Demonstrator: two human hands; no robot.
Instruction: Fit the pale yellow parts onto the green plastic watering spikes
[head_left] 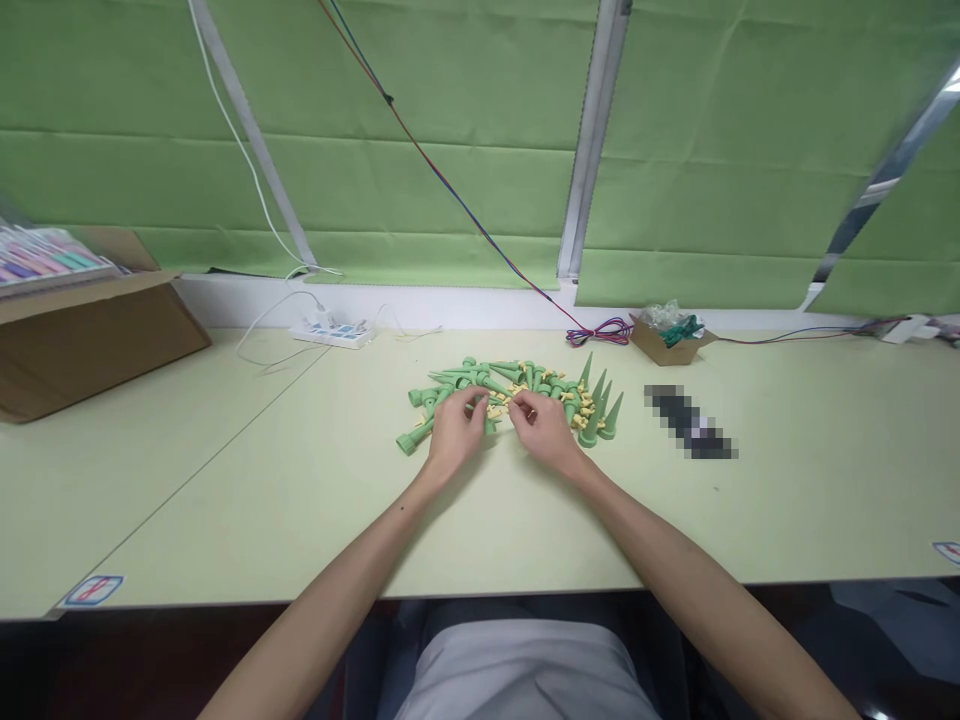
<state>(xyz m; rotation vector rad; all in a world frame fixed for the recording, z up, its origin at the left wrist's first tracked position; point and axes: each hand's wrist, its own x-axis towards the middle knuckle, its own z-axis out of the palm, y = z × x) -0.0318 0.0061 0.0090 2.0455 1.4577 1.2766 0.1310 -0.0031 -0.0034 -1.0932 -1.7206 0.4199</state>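
Large cardboard box (pixel 112 330), far left: slim coloured sticks heaped up to its rim; a knock could spill some.

Power strip (pixel 341 335), against the wall, white cord (pixel 255 180) running into it: a snag on the loose cord could drag the strip.

Green spikes (pixel 469 376), in a loose, tangled pile mid-table, around and beyond both hands. As I see it from the room, pulling one could shift its neighbours, since they lie crossed.

Left hand (pixel 456 432), at the near side of the pile: fingers bent, thumb close to them. Whether it grips anything, I cannot tell.

Yellow pieces (pixel 586 408), small, scattered among the green: easily dropped or lost in the heap, being so little.

Right hand (pixel 547 432), facing the left: thumb and finger narrowed to a pinch; contents too small to make out. A slack pinch could let a small part slip.

Upright spikes (pixel 602 405), right end of the pile, just beside the right hand: a sideways brush could topple them.

Coiled wire (pixel 604 332) and small cardboard box (pixel 666 348), behind, touching or nearly so: a tug on the wire could jostle the box.
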